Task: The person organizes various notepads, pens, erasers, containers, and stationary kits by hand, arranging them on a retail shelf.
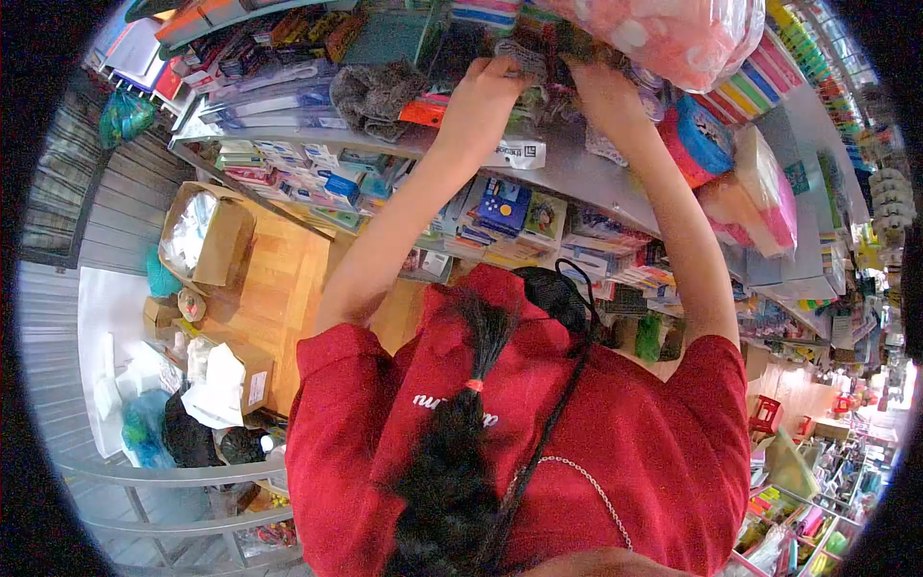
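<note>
My left hand (488,79) reaches over the shelf top, its fingers closed on a grey knitted piece (522,60). A little to its right, my right hand (598,85) dips among dark knitted things, with its fingertips mostly hidden. What it holds, if anything, does not show. A bunched grey-brown knitted bundle (375,99) lies left of my left hand, beside an orange-red packet (421,113). Below the hands, a white printed label strip (519,154) hangs at the shelf edge.
A plastic-wrapped pink bundle (673,38) overhangs the right side. Near my right forearm stands a blue and red round container (700,139). Packed goods, including a blue box (502,205), fill the lower shelf. Open cardboard boxes (229,240) and a metal rail (183,476) are at left.
</note>
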The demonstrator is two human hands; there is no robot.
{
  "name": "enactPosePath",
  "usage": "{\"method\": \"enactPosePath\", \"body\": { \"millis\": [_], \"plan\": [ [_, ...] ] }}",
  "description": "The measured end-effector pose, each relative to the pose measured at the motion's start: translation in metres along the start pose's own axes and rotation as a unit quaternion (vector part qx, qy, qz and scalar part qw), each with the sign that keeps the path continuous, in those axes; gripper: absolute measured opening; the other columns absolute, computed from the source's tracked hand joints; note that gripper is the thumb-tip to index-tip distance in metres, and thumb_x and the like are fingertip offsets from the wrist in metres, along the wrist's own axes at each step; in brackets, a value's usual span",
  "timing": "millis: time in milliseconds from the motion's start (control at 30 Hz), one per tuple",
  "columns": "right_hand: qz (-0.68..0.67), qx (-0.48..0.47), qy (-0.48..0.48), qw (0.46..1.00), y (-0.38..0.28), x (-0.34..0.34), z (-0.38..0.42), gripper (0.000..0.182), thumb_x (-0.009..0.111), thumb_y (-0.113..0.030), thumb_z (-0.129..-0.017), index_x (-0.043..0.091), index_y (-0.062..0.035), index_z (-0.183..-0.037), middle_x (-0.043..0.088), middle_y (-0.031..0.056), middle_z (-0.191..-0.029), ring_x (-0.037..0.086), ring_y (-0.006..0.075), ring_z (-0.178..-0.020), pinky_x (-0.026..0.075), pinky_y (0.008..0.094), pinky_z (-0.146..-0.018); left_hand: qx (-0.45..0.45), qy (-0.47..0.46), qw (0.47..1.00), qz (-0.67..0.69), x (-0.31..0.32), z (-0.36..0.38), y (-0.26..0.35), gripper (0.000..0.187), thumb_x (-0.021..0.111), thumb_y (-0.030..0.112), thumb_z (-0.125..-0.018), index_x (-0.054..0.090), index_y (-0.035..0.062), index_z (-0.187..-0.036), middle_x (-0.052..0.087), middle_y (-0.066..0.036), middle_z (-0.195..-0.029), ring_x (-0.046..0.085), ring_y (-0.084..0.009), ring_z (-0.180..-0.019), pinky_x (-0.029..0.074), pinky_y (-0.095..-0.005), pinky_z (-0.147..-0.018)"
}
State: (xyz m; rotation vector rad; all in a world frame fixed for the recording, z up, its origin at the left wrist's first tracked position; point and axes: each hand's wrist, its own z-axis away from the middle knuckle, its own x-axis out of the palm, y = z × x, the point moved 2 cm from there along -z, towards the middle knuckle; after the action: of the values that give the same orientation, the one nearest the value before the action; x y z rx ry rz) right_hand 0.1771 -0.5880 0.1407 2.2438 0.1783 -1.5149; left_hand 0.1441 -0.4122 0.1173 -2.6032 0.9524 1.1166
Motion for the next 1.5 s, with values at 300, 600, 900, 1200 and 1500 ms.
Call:
{"method": "enactPosePath", "body": {
  "millis": [300,600,900,1200,1500],
  "plan": [
    [-0.026,-0.001,-0.011,1.0,0.003,-0.002,0.002,0.051,0.063,-0.009,-0.072,0.048,-0.0072,-0.121,0.058,0.0192,-0.095,0.06,0.0346,-0.086,0.051,0.0431,-0.071,0.045,-0.028,0.998,0.024,0.002,0.007,-0.007,0.031,0.054,0.003,-0.07,0.066,0.0093,-0.098,0.056,-0.008,-0.106,0.052,-0.0286,-0.104,0.047,-0.0355,-0.087],
    [-0.042,-0.015,0.014,0.999,0.004,-0.002,0.003,0.051,0.062,-0.006,-0.07,0.049,-0.0064,-0.12,0.058,0.0199,-0.096,0.059,0.036,-0.087,0.051,0.0438,-0.072,0.011,-0.023,0.996,0.086,0.008,0.001,-0.008,0.021,0.056,0.006,-0.071,0.066,0.0067,-0.089,0.057,-0.012,-0.098,0.056,-0.0325,-0.096,0.05,-0.0398,-0.081],
    [-0.018,-0.016,0.026,0.999,0.006,-0.007,-0.001,0.05,0.062,-0.008,-0.07,0.052,-0.0118,-0.118,0.058,0.0208,-0.104,0.058,0.0345,-0.094,0.05,0.0441,-0.076,0.013,-0.055,0.998,-0.012,0.028,-0.017,-0.01,0.013,0.055,0.004,-0.071,0.063,0.0006,-0.081,0.06,-0.016,-0.087,0.063,-0.0336,-0.079,0.054,-0.0402,-0.065],
    [-0.025,-0.01,-0.01,1.0,0.008,-0.009,-0.003,0.048,0.063,-0.021,-0.072,0.053,-0.0128,-0.118,0.058,0.0187,-0.108,0.058,0.0337,-0.098,0.048,0.0437,-0.082,-0.001,-0.106,0.994,-0.028,0.042,-0.041,-0.014,0.013,0.05,0.009,-0.077,0.061,0.0021,-0.081,0.061,-0.019,-0.086,0.062,-0.0348,-0.08,0.052,-0.0435,-0.068],
    [-0.022,-0.031,0.049,0.998,0.007,-0.013,-0.004,0.044,0.06,-0.021,-0.074,0.054,-0.0123,-0.117,0.059,0.0179,-0.106,0.057,0.0342,-0.098,0.046,0.0427,-0.086,0.014,-0.163,0.986,0.02,0.045,-0.04,-0.031,0.022,0.051,0.011,-0.08,0.058,0.0003,-0.097,0.058,-0.02,-0.099,0.056,-0.0345,-0.099,0.048,-0.0419,-0.081]
  ]
}}
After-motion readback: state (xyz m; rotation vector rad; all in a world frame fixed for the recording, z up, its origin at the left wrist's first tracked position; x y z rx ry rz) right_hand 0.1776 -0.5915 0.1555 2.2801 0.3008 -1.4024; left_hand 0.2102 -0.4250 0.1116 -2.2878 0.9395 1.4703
